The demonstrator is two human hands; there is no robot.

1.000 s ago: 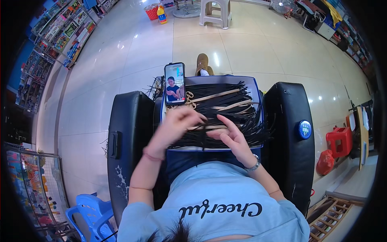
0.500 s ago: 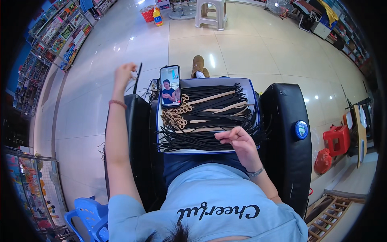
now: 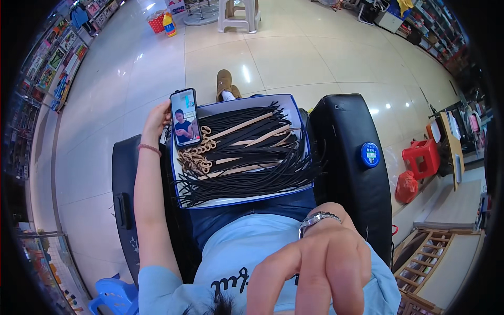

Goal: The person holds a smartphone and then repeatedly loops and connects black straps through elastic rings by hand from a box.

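On the lap, one white box [image 3: 287, 101] with blue edges; holds black strips [image 3: 252, 181], too many to count, about five tan strips [image 3: 241, 126] across them, tan loops [image 3: 195, 159] bunched at left, count unclear. One phone [image 3: 185, 121], lit screen, overlaps the box's far left corner. Two hands: left hand [image 3: 157, 119] at the phone's left edge, fingertips hidden, can't tell if gripping; right hand [image 3: 315, 262] near right, close to camera, well apart from the box, fingers bent, side by side, can't tell if holding anything. Strip ends overhang the box's right edge into the gap before the right armrest [image 3: 352, 126]; one blue-topped tub [image 3: 370, 155] there, bare black room far and near of it. Box's near edge against the jeans [image 3: 252, 212]. Left armrest [image 3: 123, 173] hugs the left forearm. Open tiled floor [image 3: 294, 58] far side, one grey stool [image 3: 240, 23] at far end.
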